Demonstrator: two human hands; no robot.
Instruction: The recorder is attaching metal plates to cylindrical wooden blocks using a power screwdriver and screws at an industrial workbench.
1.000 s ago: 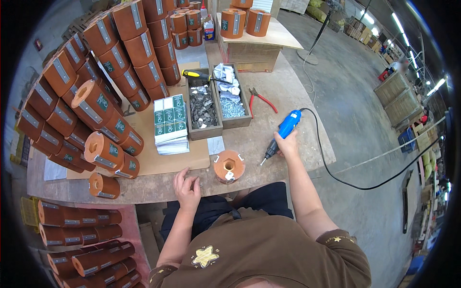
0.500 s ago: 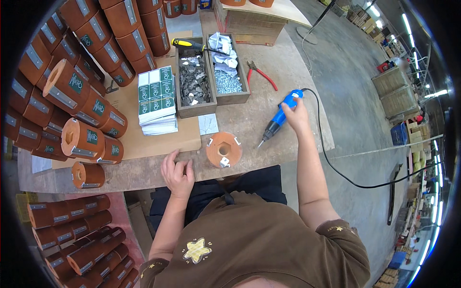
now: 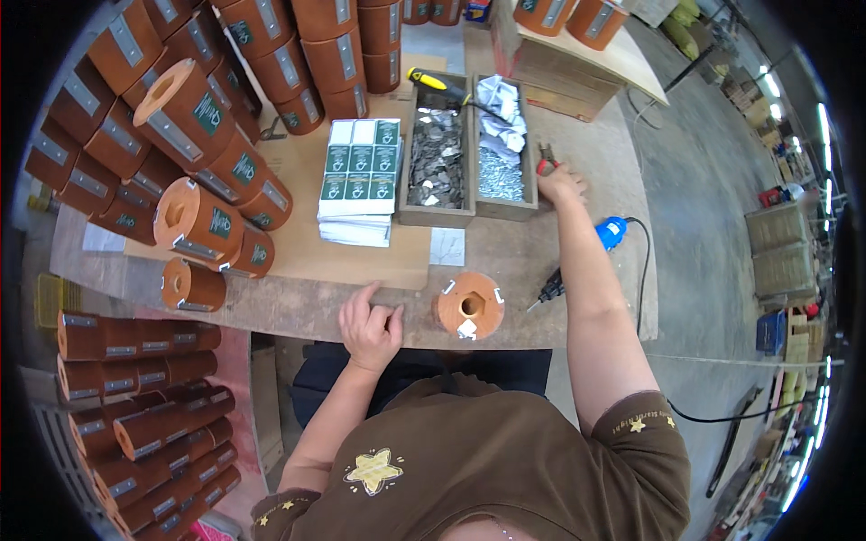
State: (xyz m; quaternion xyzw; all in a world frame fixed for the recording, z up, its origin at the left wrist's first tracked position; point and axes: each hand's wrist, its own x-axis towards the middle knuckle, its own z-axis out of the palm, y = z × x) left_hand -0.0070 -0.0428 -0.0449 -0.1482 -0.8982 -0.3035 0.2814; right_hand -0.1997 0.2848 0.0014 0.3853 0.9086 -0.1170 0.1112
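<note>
My right hand (image 3: 563, 186) reaches across the table and closes over the red-handled pliers (image 3: 547, 163). Their jaws stick out past the fingers, and the handles are mostly hidden under the hand. Below that forearm lies a blue electric screwdriver (image 3: 611, 233), partly covered by the arm. A short orange-brown cylinder (image 3: 487, 308) with a central hole stands on end near the table's front edge. Small metal pieces and a whitish piece (image 3: 466, 329) sit at its rim. To its left, my left hand (image 3: 370, 330) rests at the table edge, empty, its fingers loosely bent and apart.
Two wooden trays hold dark metal pieces (image 3: 437, 162) and screws (image 3: 499, 176). A yellow-black screwdriver (image 3: 438, 85) lies across them. Stacked green-and-white labels (image 3: 356, 206) lie on cardboard (image 3: 298, 263). Brown cylinders (image 3: 185, 117) are piled at left. The power cord (image 3: 646, 270) hangs at right.
My right hand has let go of the electric screwdriver, now lying on the table, and moved up onto the pliers. My left hand stays at the table edge. The view has shifted.
</note>
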